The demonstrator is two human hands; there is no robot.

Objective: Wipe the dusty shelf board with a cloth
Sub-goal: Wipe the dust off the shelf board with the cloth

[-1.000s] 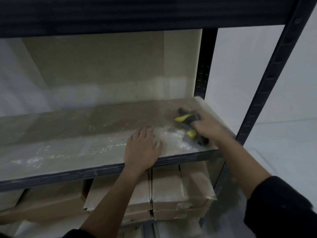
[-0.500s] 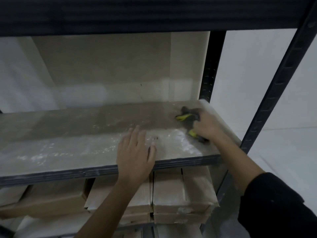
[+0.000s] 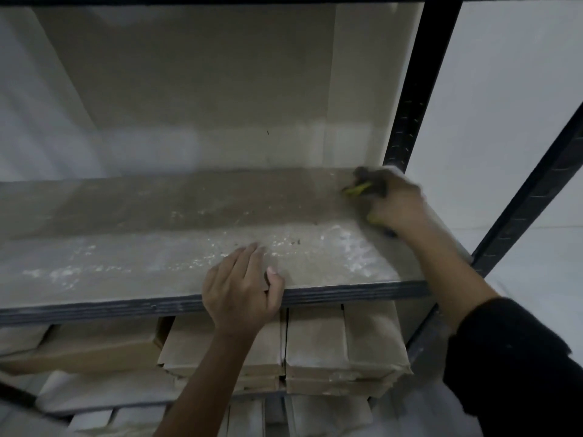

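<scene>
Shelf board (image 3: 157, 266) sits at chest height in the rack, its front strip streaked with pale dust and crumbs while the shaded rear band looks darker. I have my right hand (image 3: 399, 203) at the far right rear corner, fingers curled over a dark cloth (image 3: 367, 182) with yellow showing, pressing it to the board; that hand is blurred, so I can't tell how firmly it is held. My left hand (image 3: 241, 291) rests on the front edge, fingers laid flat on top, thumb at the lip, holding nothing. My guess is most of the front remains to be wiped. The risk I see: dragging the cloth forward would sweep powder off the edge onto the boxes (image 3: 331, 342) stacked below. The post (image 3: 407, 99) is close to my knuckles, and a bunched cloth may skip the corner.
</scene>
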